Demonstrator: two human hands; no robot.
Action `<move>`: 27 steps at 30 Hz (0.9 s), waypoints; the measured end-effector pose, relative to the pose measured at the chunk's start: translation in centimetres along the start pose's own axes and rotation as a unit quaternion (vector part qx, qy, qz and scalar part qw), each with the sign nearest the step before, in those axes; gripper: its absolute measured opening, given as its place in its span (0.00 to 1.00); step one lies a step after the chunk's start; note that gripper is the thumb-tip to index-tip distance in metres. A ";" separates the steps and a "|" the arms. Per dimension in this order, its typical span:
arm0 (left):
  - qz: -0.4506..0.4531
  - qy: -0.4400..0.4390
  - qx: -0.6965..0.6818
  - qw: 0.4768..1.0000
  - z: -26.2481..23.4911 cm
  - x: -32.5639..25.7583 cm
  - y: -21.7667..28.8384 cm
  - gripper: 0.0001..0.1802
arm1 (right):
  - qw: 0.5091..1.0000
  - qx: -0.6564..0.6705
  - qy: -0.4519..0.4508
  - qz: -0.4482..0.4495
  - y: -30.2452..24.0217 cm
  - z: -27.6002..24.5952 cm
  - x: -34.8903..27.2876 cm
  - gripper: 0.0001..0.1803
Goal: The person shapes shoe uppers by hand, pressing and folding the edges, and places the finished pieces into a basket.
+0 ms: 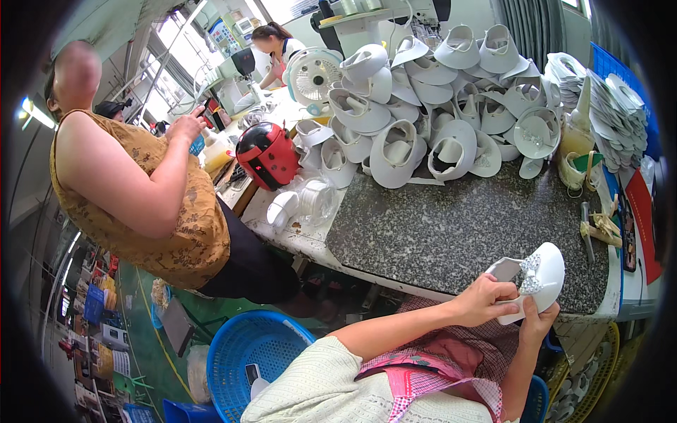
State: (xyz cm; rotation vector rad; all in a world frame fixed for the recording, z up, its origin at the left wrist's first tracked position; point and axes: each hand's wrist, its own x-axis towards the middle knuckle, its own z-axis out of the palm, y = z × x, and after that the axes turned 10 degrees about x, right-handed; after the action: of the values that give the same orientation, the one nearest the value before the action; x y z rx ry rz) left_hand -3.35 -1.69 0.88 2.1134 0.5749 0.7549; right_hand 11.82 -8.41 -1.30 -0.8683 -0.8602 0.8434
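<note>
A white shoe upper (546,271) with a sparkly silver bow on its front is held just above the near edge of the speckled stone worktop (451,225). My left hand (483,299) grips its left side, fingers over the bow. My right hand (537,321) holds it from below, thumb against its underside. A large heap of similar white uppers (430,99) lies at the far side of the worktop.
A person in a brown patterned sleeveless top (141,190) stands at the left. A red helmet-shaped thing (266,155), a small white fan (312,74), a blue basket (254,352) on the floor, stacked white pieces (620,113) and tools (589,229) at right.
</note>
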 end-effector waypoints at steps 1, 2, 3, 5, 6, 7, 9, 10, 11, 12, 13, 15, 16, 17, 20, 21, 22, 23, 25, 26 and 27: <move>-0.013 -0.016 -0.038 0.999 -0.2 0.1 0.0 0.15 | 0.999 0.039 0.005 0.003 0.0 0.1 0.1 0.10; -0.013 -0.016 -0.039 0.999 -0.3 0.3 -0.1 0.15 | 0.999 0.038 0.006 0.004 0.1 0.0 0.1 0.10; -0.017 -0.025 -0.063 0.998 -0.4 0.3 -0.3 0.15 | 0.998 0.061 -0.004 0.008 0.2 0.0 0.1 0.09; -0.020 -0.033 -0.087 0.995 -0.5 0.2 -0.5 0.16 | 0.996 0.084 -0.014 0.012 0.5 -0.1 0.1 0.08; -0.024 -0.037 -0.089 0.995 -0.5 0.1 -0.5 0.16 | 0.997 0.079 -0.011 0.014 0.7 -0.1 0.1 0.09; -0.028 -0.041 -0.090 0.995 -0.5 0.0 -0.5 0.17 | 0.997 0.074 -0.007 0.016 0.8 -0.2 0.0 0.10; -0.028 -0.038 -0.082 0.996 -0.5 -0.1 -0.5 0.17 | 0.997 0.071 -0.011 0.022 0.7 -0.2 0.0 0.11; -0.028 -0.034 -0.074 0.996 -0.4 -0.2 -0.5 0.17 | 0.997 0.067 -0.016 0.028 0.7 -0.2 -0.1 0.11; -0.029 -0.034 -0.074 0.996 -0.4 -0.3 -0.5 0.17 | 0.997 0.067 -0.016 0.029 0.7 -0.1 -0.1 0.11; -0.031 -0.034 -0.066 0.997 -0.3 -0.3 -0.4 0.17 | 0.997 0.071 -0.012 0.029 0.6 -0.2 -0.1 0.11; -0.034 -0.034 -0.058 0.997 -0.3 -0.4 -0.3 0.17 | 0.997 0.075 -0.007 0.030 0.6 -0.2 -0.1 0.11; -0.047 -0.053 -0.108 0.992 -0.2 -0.5 -0.4 0.16 | 0.993 0.113 -0.016 0.040 0.7 -0.3 -0.1 0.12; -0.061 -0.072 -0.157 0.983 -0.2 -0.4 -0.4 0.15 | 0.987 0.151 -0.025 0.049 0.7 -0.4 -0.1 0.13; -0.060 -0.072 -0.157 0.983 -0.2 -0.4 -0.5 0.15 | 0.987 0.151 -0.025 0.048 0.8 -0.1 0.0 0.13; -0.065 -0.100 -0.280 0.953 -0.1 -0.3 -0.4 0.13 | 0.974 0.220 -0.009 0.050 0.9 0.3 -0.1 0.18; -0.074 -0.098 -0.322 0.939 -0.2 -0.4 -0.3 0.12 | 0.969 0.239 -0.016 0.061 1.1 0.4 -0.1 0.20; -0.083 -0.096 -0.363 0.923 -0.3 -0.4 -0.3 0.12 | 0.963 0.258 -0.022 0.072 1.5 0.5 -0.1 0.22; -0.083 -0.097 -0.362 0.924 -0.4 -0.4 -0.4 0.12 | 0.963 0.258 -0.022 0.072 2.0 0.3 -0.1 0.22; -0.067 -0.087 -0.340 0.934 -0.5 -0.5 -0.5 0.11 | 0.948 0.302 -0.051 0.091 3.2 -0.4 0.1 0.23; -0.069 -0.084 -0.338 0.935 -0.5 -0.5 -0.7 0.11 | 0.947 0.304 -0.053 0.092 3.4 -0.2 0.2 0.23; -0.059 -0.077 -0.321 0.942 -0.3 -0.4 -1.0 0.11 | 0.945 0.310 -0.045 0.091 3.4 0.0 0.4 0.23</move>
State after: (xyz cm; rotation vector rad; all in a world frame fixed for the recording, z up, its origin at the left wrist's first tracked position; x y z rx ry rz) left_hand -4.00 -1.24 0.12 1.4997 0.3070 0.5986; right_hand 11.15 -6.76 -4.20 -0.3547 -0.5403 1.2362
